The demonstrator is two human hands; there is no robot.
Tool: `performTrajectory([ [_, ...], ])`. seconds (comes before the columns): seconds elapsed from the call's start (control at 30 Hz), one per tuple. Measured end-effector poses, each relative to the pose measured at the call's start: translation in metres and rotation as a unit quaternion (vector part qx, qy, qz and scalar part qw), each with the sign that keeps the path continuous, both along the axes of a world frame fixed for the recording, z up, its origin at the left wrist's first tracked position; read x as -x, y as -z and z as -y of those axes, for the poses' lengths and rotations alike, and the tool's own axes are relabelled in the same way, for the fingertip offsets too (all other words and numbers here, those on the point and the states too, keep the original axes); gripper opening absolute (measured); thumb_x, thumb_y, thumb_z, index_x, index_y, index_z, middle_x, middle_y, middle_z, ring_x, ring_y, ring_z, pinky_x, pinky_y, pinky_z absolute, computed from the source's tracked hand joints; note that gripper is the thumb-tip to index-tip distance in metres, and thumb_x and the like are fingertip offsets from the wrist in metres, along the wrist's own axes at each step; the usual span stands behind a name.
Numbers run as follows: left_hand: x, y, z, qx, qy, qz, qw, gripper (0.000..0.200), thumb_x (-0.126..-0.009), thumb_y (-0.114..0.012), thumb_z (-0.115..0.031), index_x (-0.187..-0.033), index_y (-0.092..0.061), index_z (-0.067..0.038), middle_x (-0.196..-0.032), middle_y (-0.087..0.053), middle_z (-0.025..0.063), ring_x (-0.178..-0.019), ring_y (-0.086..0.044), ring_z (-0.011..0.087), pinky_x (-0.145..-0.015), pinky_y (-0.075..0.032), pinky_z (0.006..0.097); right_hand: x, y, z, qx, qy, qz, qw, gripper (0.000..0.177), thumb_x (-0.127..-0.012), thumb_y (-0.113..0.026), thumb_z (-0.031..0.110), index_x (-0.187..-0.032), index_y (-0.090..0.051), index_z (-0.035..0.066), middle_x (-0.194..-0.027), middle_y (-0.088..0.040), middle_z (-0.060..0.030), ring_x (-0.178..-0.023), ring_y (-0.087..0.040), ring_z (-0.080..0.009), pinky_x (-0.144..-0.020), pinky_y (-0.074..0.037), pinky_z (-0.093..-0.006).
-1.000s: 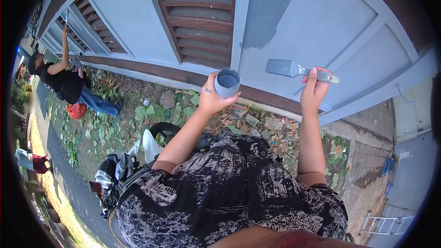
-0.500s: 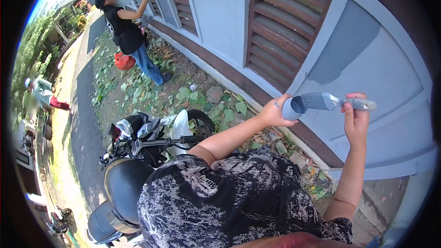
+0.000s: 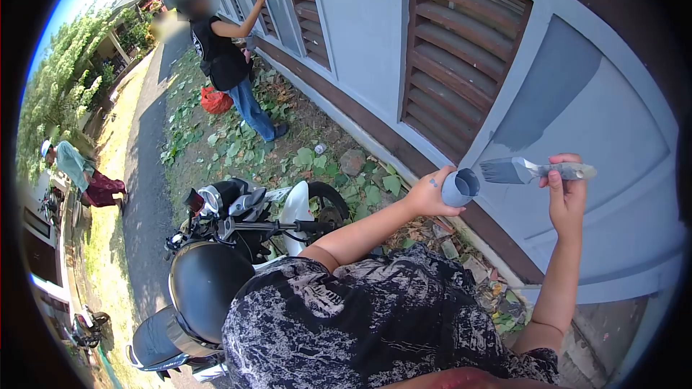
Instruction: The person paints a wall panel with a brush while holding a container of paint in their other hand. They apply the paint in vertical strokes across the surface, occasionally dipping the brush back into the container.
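Observation:
My left hand [image 3: 430,195] is wrapped round a small paint cup [image 3: 459,187], its outside smeared with grey-blue paint and its mouth facing up and to the right. Grey spots mark the back of this hand. In my right hand [image 3: 567,184] is a paintbrush [image 3: 513,171], gripped by its paint-stained handle. Its grey-coated bristles point left toward the cup, slightly apart from the rim. Behind both hands is a pale wall panel [image 3: 598,130], with a darker grey painted patch [image 3: 551,83] on its upper left part.
Brown louvres [image 3: 461,50] sit left of the panel. A parked motorcycle [image 3: 288,216] with a black helmet [image 3: 209,292] stands close on my left. Farther along the wall a person [image 3: 227,57] raises one arm to it, near a red bag [image 3: 216,100]. Another person [image 3: 83,173] is beyond the path.
The brush has come away from the cup's mouth, slightly to the right and down. The view has shifted a little, and the person beyond the path has changed posture.

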State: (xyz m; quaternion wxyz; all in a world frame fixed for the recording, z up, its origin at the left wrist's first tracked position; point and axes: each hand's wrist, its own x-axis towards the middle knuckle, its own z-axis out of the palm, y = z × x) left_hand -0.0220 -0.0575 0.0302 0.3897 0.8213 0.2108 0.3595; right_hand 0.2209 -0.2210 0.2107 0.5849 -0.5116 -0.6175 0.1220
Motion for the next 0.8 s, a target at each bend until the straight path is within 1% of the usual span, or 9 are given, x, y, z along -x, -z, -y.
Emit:
performTrajectory([
  [0.13, 0.007, 0.009, 0.0, 0.003, -0.016, -0.018, 1.0, 0.083, -0.068, -0.096, -0.041, -0.131, -0.056, -0.006, -0.114, -0.074, 0.0241, -0.106, -0.074, 0.0443, -0.092, -0.059, 0.0493, -0.022, 0.001, 0.012, -0.059, 0.051, -0.059, 0.995, 0.02, -0.112, -0.063, 0.019, -0.124, -0.061, 0.003, -0.097, -0.065, -0.0049, -0.084, -0.063, -0.013, -0.076, -0.05, -0.0283],
  [0.2, 0.01, 0.013, 0.0, 0.02, -0.027, -0.035, 0.999, 0.089, -0.067, -0.098, -0.04, -0.137, -0.056, -0.004, -0.117, -0.075, 0.0201, -0.11, -0.076, 0.0369, -0.095, -0.059, 0.0444, -0.037, 0.003, 0.022, -0.073, 0.077, -0.115, 0.988, 0.02, -0.112, -0.063, 0.021, -0.124, -0.06, 0.005, -0.104, -0.071, -0.0102, -0.086, -0.063, -0.0121, -0.078, -0.051, -0.0276],
  [0.23, 0.012, 0.015, 0.0, 0.019, -0.026, -0.035, 0.999, 0.089, -0.067, -0.098, -0.04, -0.137, -0.056, -0.004, -0.117, -0.075, 0.0201, -0.11, -0.076, 0.0369, -0.095, -0.059, 0.0444, -0.038, 0.002, 0.027, -0.074, 0.078, -0.115, 0.988, 0.02, -0.112, -0.063, 0.021, -0.124, -0.06, 0.005, -0.104, -0.071, -0.0102, -0.086, -0.063, -0.0121, -0.078, -0.051, -0.0276],
  [0.3, 0.016, 0.017, -0.002, 0.01, -0.04, -0.033, 0.999, 0.091, -0.067, -0.099, -0.042, -0.137, -0.055, -0.004, -0.117, -0.076, 0.0193, -0.11, -0.076, 0.0362, -0.096, -0.059, 0.0444, -0.032, 0.001, 0.038, -0.011, 0.038, -0.292, 0.956, 0.018, -0.111, -0.063, 0.021, -0.122, -0.061, 0.007, -0.109, -0.075, -0.0136, -0.086, -0.063, -0.0116, -0.08, -0.051, -0.0266],
  [0.37, 0.019, 0.014, 0.001, 0.017, -0.048, -0.038, 0.998, 0.091, -0.066, -0.099, -0.042, -0.137, -0.056, -0.004, -0.117, -0.076, 0.0194, -0.11, -0.077, 0.0355, -0.096, -0.059, 0.0442, -0.036, 0.014, 0.047, 0.028, 0.063, -0.334, 0.94, 0.017, -0.111, -0.063, 0.021, -0.121, -0.061, 0.007, -0.109, -0.075, -0.0137, -0.087, -0.063, -0.0116, -0.08, -0.051, -0.0266],
  [0.53, 0.024, 0.012, 0.002, 0.049, -0.059, -0.064, 0.995, 0.093, -0.065, -0.099, -0.045, -0.136, -0.057, -0.001, -0.119, -0.076, 0.0204, -0.111, -0.076, 0.0338, -0.096, -0.059, 0.0438, -0.06, 0.106, 0.065, 0.126, 0.102, -0.415, 0.895, 0.019, -0.11, -0.063, 0.023, -0.121, -0.063, 0.007, -0.109, -0.076, -0.0144, -0.088, -0.063, -0.0115, -0.08, -0.052, -0.0268],
  [0.6, 0.024, 0.012, 0.004, 0.047, -0.056, -0.071, 0.995, 0.093, -0.065, -0.099, -0.045, -0.136, -0.057, -0.001, -0.119, -0.076, 0.0201, -0.111, -0.077, 0.0337, -0.096, -0.059, 0.0441, -0.071, 0.155, 0.077, 0.172, 0.08, -0.492, 0.85, 0.031, -0.108, -0.065, 0.03, -0.126, -0.062, 0.005, -0.111, -0.076, -0.0181, -0.088, -0.065, -0.0138, -0.08, -0.054, -0.0274],
  [0.7, 0.024, 0.01, 0.006, 0.025, -0.052, -0.076, 0.995, 0.091, -0.066, -0.099, -0.043, -0.135, -0.057, -0.001, -0.116, -0.077, 0.0192, -0.109, -0.078, 0.033, -0.095, -0.06, 0.0438, -0.061, 0.201, 0.085, 0.191, 0.117, -0.545, 0.808, 0.032, -0.107, -0.064, 0.032, -0.123, -0.063, 0.004, -0.109, -0.076, -0.0172, -0.089, -0.066, -0.016, -0.081, -0.054, -0.0292],
  [0.8, 0.02, 0.012, 0.005, 0.025, -0.057, -0.068, 0.996, 0.087, -0.066, -0.099, -0.041, -0.132, -0.059, -0.002, -0.113, -0.078, 0.0188, -0.107, -0.079, 0.0325, -0.093, -0.062, 0.0432, -0.051, 0.236, 0.087, 0.194, 0.149, -0.545, 0.802, 0.034, -0.105, -0.065, 0.031, -0.124, -0.063, 0.003, -0.108, -0.075, -0.0184, -0.09, -0.066, -0.0182, -0.083, -0.054, -0.0313],
])
